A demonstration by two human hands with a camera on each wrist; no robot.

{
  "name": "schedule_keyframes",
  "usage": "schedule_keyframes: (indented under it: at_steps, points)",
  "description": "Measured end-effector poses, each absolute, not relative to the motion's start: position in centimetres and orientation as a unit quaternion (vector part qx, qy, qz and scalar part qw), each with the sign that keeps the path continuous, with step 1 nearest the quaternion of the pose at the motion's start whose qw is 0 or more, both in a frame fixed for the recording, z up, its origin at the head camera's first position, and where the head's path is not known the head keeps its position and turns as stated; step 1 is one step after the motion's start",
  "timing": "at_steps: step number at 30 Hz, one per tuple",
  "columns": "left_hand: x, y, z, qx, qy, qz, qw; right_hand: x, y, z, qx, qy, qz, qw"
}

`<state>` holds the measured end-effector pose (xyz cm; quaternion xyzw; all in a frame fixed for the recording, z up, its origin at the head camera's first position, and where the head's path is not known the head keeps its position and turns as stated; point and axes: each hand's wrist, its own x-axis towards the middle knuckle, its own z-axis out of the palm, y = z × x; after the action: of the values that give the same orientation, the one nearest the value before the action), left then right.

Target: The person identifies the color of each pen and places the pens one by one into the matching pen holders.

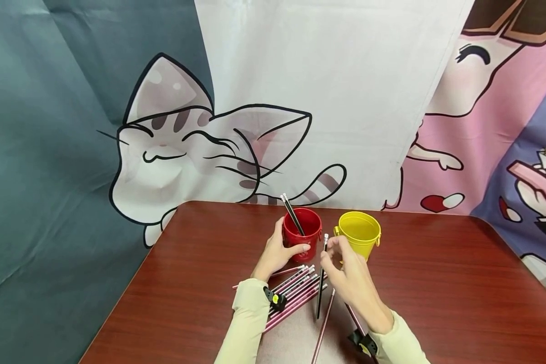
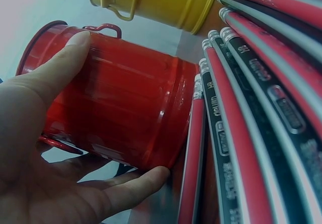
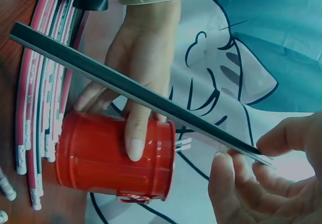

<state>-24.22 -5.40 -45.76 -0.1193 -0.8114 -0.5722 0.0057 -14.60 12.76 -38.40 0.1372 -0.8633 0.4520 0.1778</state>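
Observation:
My left hand [image 1: 275, 253] grips a small red metal bucket [image 1: 313, 248] around its side, the thumb across its front. Two dark pencils [image 1: 293, 215] stand in it, leaning left. To the right of the bucket, my right hand [image 1: 349, 270] pinches a black pencil [image 1: 319, 298] near its eraser end, between thumb and fingers. That pencil hangs nearly upright, eraser up; the right wrist view shows its whole length [image 3: 115, 85] in front of the bucket. A pile of pink and black striped pencils [image 1: 296, 298] lies on the table below the bucket, eraser ends toward it.
A yellow bucket [image 1: 364, 245] with side handles stands right of the red one, behind my right hand. Two pink pencils [image 1: 324, 326] lie apart from the pile, one partly under my right forearm. A cartoon-printed cloth [image 1: 368, 101] hangs behind the brown table [image 1: 437, 283].

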Motion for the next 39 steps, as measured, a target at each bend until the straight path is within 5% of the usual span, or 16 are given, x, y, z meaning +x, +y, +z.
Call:
schedule_keyframes:
  at_steps: [21, 39]
  points:
    - [-24.2, -5.6, -45.8, -0.116, -0.813, -0.57, 0.003, -13.5, 12.6, -36.5, 0.201, -0.827, 0.453, 0.266]
    - [-24.3, -5.5, -45.9, -0.122, -0.808, -0.577, -0.003, -13.3, 12.7, -36.3, 0.208, -0.81, 0.467, 0.287]
